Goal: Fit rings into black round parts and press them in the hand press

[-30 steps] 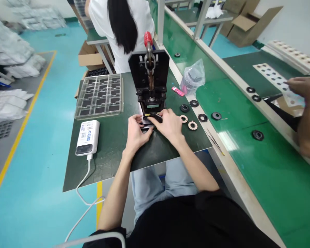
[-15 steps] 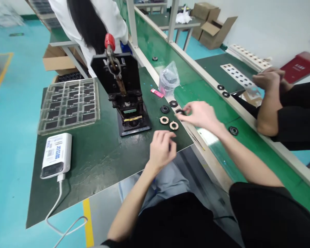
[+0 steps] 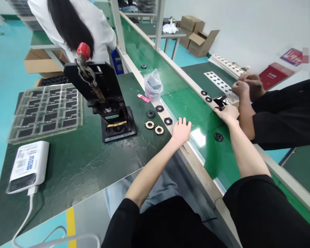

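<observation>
My left hand [image 3: 182,132] rests at the near rail of the conveyor, fingers curled over a dark round part [image 3: 187,123] that is mostly hidden. Across the green belt, my right hand [image 3: 229,113] has its fingertips closed on a black ring part [image 3: 218,108] at the far rail. Two more black rings, one of them this ring [image 3: 208,99], lie beside it on that rail. On the near rail sit a black ring [image 3: 168,121] and another [image 3: 159,109]. A black ring [image 3: 151,114] and two tan-faced rings [image 3: 150,125] lie on the table.
A black hand press [image 3: 113,113] with a red-knobbed lever stands on the green table [image 3: 93,162]. Left of it are a clear compartment tray [image 3: 49,110] and a white power bank [image 3: 28,165]. A bagged cup [image 3: 153,86] stands near the rail. A co-worker's hands [image 3: 245,88] are opposite.
My right hand has moved from the near rail across the belt to the far rail. My left hand has moved from the table edge to the near rail. The view has shifted right.
</observation>
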{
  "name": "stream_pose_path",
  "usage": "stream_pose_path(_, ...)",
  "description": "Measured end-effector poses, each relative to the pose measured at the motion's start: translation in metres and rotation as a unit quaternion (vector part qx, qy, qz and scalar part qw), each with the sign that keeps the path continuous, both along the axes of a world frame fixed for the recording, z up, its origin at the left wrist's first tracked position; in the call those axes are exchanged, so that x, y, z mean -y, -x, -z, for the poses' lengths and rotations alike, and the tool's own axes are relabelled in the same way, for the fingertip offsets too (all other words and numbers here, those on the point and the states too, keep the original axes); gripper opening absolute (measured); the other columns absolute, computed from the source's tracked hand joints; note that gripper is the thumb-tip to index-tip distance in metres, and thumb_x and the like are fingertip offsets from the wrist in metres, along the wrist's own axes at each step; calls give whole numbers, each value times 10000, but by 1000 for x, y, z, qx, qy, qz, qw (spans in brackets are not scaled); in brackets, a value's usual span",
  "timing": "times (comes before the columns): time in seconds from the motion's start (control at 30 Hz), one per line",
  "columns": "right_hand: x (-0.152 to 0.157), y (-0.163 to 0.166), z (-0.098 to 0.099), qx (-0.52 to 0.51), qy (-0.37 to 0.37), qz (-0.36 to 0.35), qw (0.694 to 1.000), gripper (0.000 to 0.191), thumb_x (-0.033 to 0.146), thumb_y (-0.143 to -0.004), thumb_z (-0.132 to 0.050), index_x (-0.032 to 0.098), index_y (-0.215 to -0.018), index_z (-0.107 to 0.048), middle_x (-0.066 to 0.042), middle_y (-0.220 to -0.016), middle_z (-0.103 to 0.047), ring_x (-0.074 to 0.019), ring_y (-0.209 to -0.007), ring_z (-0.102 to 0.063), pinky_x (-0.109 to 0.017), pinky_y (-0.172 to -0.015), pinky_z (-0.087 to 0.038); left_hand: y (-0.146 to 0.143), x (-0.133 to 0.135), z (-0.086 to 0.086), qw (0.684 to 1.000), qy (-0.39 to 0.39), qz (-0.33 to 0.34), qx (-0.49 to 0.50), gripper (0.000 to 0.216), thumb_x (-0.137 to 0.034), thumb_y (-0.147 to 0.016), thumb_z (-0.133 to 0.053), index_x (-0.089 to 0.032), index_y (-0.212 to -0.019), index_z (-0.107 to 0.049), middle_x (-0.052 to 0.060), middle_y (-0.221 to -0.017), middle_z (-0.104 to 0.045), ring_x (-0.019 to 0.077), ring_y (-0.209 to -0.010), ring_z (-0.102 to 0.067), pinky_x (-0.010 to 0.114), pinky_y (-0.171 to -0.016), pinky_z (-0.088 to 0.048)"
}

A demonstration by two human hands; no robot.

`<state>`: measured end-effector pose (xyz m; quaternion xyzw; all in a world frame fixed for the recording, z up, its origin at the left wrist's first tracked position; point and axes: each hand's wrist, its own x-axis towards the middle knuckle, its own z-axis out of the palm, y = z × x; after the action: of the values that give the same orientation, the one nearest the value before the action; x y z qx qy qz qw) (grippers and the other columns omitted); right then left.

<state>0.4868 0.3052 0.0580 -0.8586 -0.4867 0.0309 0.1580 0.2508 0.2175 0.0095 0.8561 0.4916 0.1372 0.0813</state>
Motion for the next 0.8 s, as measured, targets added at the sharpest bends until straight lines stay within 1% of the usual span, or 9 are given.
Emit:
stream_pose_path(0.07, 1, 4, -3, -16, -16, -7, 1000, 249, 286, -732, -821, 124, -654, -648, -193, -790, -664, -253, -821, -599, -376, -784, -410, 0, -2, -4, 1000, 10, 6, -6, 301, -85, -974, -521, -117, -1229, -678, 201, -1309, -690, 323, -1260, -615, 422, -975, -536)
stream_pose_path(0.13, 5, 12, -9, -18, -36, -21, 999, 264, 254, -766, -799, 154, -615, -607, -150, -700, -633, -214, -741, -551, -368, -752, -379, 0, -1, -9, 1000, 14, 9, -7, 311, -12, -932, -523, -108, -1177, -688, 171, -1198, -732, 288, -1178, -658, 373, -929, -544)
stream_pose_path(0.23, 17, 35, -22, -18, -94, -64, 993, 229, 141, -931, -585, 140, -710, -644, -128, -729, -655, -174, -683, -524, -348, -756, -375, 7, 8, -18, 1000, 7, 9, 3, 378, 40, -912, -487, -101, -1220, -656, 142, -1157, -748, 246, -1130, -685, 328, -916, -546)
stream_pose_path(0.3, 32, 59, -32, -53, -152, -135, 978, 318, 150, -1026, -433, 118, -855, -699, -130, -816, -694, -154, -683, -553, -320, -759, -405, 21, 23, -22, 999, -10, -1, 44, 416, 27, -934, -464, -122, -1290, -619, 118, -1192, -750, 227, -1132, -690, 310, -912, -551)
stream_pose_path(0.4, 60, 105, -45, -112, -244, -298, 916, 460, 303, -1100, -337, 105, -1024, -745, -147, -949, -717, -151, -784, -627, -300, -768, -464, 67, 61, -23, 977, -66, -54, 195, 391, -68, -1007, -459, -170, -1366, -575, 87, -1249, -753, 202, -1105, -711, 302, -904, -570)
stream_pose_path(0.47, 78, 141, -48, -101, -283, -409, 862, 499, 382, -1107, -343, 125, -1035, -765, -131, -953, -707, -158, -813, -628, -308, -763, -478, 109, 92, -17, 941, -106, -141, 288, 323, -133, -1050, -434, -185, -1325, -595, 68, -1138, -782, 169, -984, -739, 284, -883, -579)
stream_pose_path(0.57, 94, 202, -39, -159, -272, -531, 786, 471, 425, -1100, -397, 166, -948, -759, -66, -814, -679, -129, -654, -578, -288, -648, -467, 175, 135, -3, 902, -106, -282, 308, 253, -156, -1036, -480, -204, -1226, -641, 53, -1024, -789, 166, -879, -754, 271, -811, -585)
stream_pose_path(0.67, 95, 263, -17, -291, -206, -589, 725, 442, 462, -1078, -469, 179, -867, -733, -55, -817, -704, -124, -640, -628, -269, -621, -517, 220, 165, 11, 894, -75, -329, 295, 225, -155, -1016, -482, -189, -1164, -647, 67, -1019, -773, 167, -813, -752, 275, -764, -598)
stream_pose_path(0.8, 84, 328, 16, -356, -130, -615, 691, 459, 560, -1029, -529, 176, -887, -736, -85, -916, -736, -157, -711, -691, -286, -652, -584, 237, 182, 20, 900, -53, -313, 300, 204, -222, -1023, -509, -183, -1182, -631, 102, -1152, -714, 132, -748, -712, 272, -734, -616)
